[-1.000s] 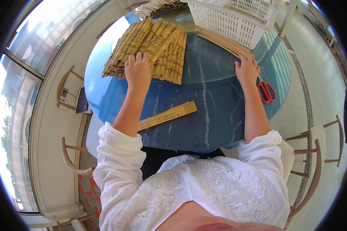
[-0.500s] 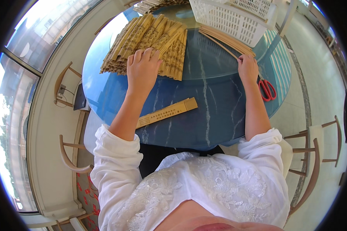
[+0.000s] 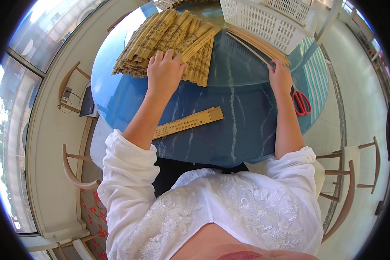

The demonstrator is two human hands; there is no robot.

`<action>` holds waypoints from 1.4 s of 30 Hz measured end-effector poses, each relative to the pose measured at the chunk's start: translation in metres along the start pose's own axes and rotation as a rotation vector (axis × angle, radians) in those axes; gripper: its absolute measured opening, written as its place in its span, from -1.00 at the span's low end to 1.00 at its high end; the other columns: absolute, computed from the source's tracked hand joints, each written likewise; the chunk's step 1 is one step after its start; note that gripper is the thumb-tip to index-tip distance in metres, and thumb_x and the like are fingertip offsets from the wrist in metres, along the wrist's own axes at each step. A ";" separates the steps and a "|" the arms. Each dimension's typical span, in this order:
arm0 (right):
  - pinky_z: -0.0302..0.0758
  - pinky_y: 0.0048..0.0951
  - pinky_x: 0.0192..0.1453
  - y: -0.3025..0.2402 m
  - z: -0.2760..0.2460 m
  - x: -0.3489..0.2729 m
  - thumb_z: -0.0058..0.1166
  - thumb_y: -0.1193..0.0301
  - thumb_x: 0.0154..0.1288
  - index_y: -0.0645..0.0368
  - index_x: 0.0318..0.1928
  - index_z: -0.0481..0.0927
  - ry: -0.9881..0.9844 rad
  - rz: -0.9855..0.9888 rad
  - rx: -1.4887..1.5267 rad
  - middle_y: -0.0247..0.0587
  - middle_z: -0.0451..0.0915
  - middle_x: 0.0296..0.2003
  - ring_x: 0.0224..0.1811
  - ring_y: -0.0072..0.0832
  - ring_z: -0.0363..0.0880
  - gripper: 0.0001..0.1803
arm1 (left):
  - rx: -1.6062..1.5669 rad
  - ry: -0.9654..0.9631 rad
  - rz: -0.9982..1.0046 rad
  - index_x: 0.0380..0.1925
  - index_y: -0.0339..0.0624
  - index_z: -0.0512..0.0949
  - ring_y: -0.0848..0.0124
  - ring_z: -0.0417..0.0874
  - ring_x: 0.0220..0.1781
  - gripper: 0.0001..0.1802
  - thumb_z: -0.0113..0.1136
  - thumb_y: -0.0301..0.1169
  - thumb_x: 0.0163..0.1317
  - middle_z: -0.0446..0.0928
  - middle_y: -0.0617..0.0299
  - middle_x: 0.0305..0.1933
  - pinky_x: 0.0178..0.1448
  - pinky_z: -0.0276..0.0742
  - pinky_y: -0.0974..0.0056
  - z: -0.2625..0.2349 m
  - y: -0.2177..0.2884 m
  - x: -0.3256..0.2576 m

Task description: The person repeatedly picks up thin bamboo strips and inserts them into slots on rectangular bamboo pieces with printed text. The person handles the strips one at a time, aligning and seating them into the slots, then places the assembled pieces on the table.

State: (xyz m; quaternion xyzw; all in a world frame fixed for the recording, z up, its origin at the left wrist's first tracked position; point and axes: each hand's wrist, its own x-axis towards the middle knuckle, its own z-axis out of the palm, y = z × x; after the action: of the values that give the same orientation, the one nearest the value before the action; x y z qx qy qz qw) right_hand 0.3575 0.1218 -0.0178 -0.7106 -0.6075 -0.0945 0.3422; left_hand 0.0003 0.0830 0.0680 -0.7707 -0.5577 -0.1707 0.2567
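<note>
My left hand is closed at the near edge of a pile of gold printed paper sleeves. Its thumb and fingers pinch the end of one paper sleeve that slants across the top of the pile. Over on the right, my right hand grips the near end of a thin wooden stick. That stick lies beside a row of tan wooden sticks. A few more gold sleeves, stacked flat, rest on the table between my forearms.
Red-handled scissors lie just right of my right wrist. A white perforated plastic basket stands behind the sticks. All of this is on a round blue marbled table. Wooden chairs stand around it.
The sleeve pinched by my left hand reaches farther right, past the pile's top edge. My right hand stays at the stick's end. The whole view has shifted slightly.
</note>
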 end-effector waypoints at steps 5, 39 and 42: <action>0.52 -0.16 -0.02 -0.004 -0.003 -0.003 0.22 0.29 0.26 0.02 -0.16 0.66 0.005 -0.072 -0.059 -0.16 0.63 -0.21 -0.09 -0.13 0.58 -0.82 | 0.011 0.002 0.011 -0.06 -0.03 0.69 0.23 0.54 0.11 -0.67 0.29 -0.16 0.25 0.60 0.26 0.06 0.22 0.45 0.09 0.001 -0.001 0.000; 0.52 -0.16 0.00 -0.001 -0.002 -0.001 0.20 0.31 0.28 0.13 -0.27 0.65 -0.029 -0.060 -0.025 -0.13 0.62 -0.21 -0.08 -0.13 0.58 -0.85 | 0.288 0.193 -0.142 0.08 -0.01 0.62 0.09 0.59 -0.08 -0.64 0.24 -0.32 0.28 0.55 0.11 -0.06 0.05 0.55 0.01 0.029 -0.032 0.020; 0.52 -0.16 0.02 -0.002 -0.002 -0.001 0.19 0.31 0.29 0.13 -0.25 0.65 -0.054 -0.033 -0.016 -0.12 0.61 -0.20 -0.07 -0.12 0.58 -0.84 | 0.305 0.192 -0.145 0.08 0.03 0.63 0.12 0.56 -0.04 -0.62 0.25 -0.15 0.30 0.56 0.15 -0.06 0.06 0.53 0.03 0.025 -0.030 0.020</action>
State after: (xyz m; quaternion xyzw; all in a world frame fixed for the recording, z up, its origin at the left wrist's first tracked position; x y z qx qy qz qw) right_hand 0.3562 0.1197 -0.0165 -0.7057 -0.6273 -0.0857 0.3180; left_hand -0.0220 0.1201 0.0651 -0.6608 -0.6041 -0.1750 0.4097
